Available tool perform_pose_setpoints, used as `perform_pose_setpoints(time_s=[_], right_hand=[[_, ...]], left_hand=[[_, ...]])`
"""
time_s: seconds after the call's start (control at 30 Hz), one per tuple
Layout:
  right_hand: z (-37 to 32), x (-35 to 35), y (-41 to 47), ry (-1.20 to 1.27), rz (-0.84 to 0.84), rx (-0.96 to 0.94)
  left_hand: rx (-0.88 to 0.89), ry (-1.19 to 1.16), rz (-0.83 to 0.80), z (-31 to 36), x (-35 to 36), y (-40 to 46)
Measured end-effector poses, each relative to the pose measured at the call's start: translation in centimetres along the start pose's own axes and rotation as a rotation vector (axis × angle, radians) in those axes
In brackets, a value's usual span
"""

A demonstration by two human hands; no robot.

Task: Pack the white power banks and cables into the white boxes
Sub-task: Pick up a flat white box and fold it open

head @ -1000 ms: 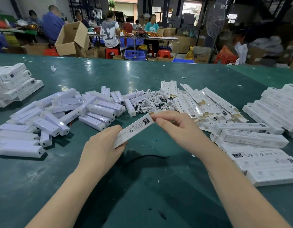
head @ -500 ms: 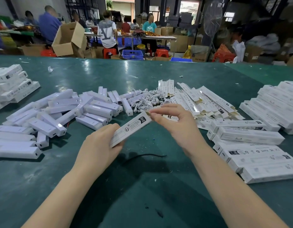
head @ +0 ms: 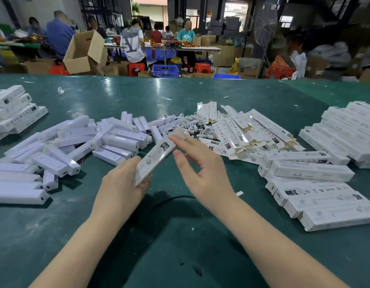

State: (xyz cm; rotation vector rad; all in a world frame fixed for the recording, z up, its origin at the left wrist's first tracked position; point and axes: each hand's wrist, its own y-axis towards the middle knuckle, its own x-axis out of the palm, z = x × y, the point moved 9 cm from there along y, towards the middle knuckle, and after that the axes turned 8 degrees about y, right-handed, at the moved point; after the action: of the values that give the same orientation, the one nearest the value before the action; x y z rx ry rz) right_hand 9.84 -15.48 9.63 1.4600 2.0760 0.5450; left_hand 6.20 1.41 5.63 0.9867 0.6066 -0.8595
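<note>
My left hand (head: 121,183) grips the near end of a long white box (head: 154,161), which slants up and away over the green table (head: 180,235). My right hand (head: 202,169) is beside the box's far end, fingers relaxed and spread, the index fingertip touching the top flap. A heap of white power banks (head: 76,146) lies at the left. White coiled cables (head: 188,125) sit behind the hands. Flat unfolded white boxes (head: 248,132) fan out to the right of the cables.
Filled boxes are stacked at the right (head: 317,183), far right (head: 350,129) and far left (head: 11,109). A black cord (head: 175,199) lies under my hands. Beyond the table's far edge, people sit among cardboard cartons (head: 84,53) and a blue crate (head: 165,70).
My right hand has let go of the box's far end and opened its fingers. The box has tipped steeper in my left hand.
</note>
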Motion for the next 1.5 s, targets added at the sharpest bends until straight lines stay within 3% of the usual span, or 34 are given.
perform_pose_setpoints(time_s=[0.13, 0.23, 0.4, 0.5, 0.9, 1.17, 1.37, 1.43, 1.5], right_hand=[[-1.6, 0.3, -0.4, -0.152, -0.026, -0.171], [-2.2, 0.3, -0.6, -0.094, -0.024, -0.22], [0.4, -1.4, -0.1, 0.44, 0.2, 0.087], [1.6, -1.6, 0.0, 0.532, 0.233, 0.199], [2.4, -1.2, -1.2, 0.534, 0.372, 0.236], [1.2, 0.7, -1.8, 0.305, 0.273, 0.118], [2.0, -0.5, -1.1, 0.37, 0.315, 0.176], [2.8, -1.2, -1.1, 0.403, 0.385, 0.217], [3.7, -1.7, -1.3, 0.438, 0.443, 0.268]], left_hand=[[0.037, -0.028, 0.012, 0.1, -0.1, -0.1], [0.033, -0.033, 0.04, 0.1, -0.3, -0.1], [0.102, 0.055, 0.048, 1.3, -0.4, -0.3], [0.122, 0.111, 0.052, 1.8, -0.4, -0.3], [0.124, 0.157, 0.107, 2.7, -0.7, -0.6], [0.1, 0.148, 0.134, 2.2, -0.7, -0.7], [-0.01, 0.12, 0.092, 2.2, -0.6, -0.7], [-0.078, 0.04, 0.103, 1.6, -0.9, -0.9], [-0.152, -0.243, 0.065, 0.6, -0.5, -0.7]])
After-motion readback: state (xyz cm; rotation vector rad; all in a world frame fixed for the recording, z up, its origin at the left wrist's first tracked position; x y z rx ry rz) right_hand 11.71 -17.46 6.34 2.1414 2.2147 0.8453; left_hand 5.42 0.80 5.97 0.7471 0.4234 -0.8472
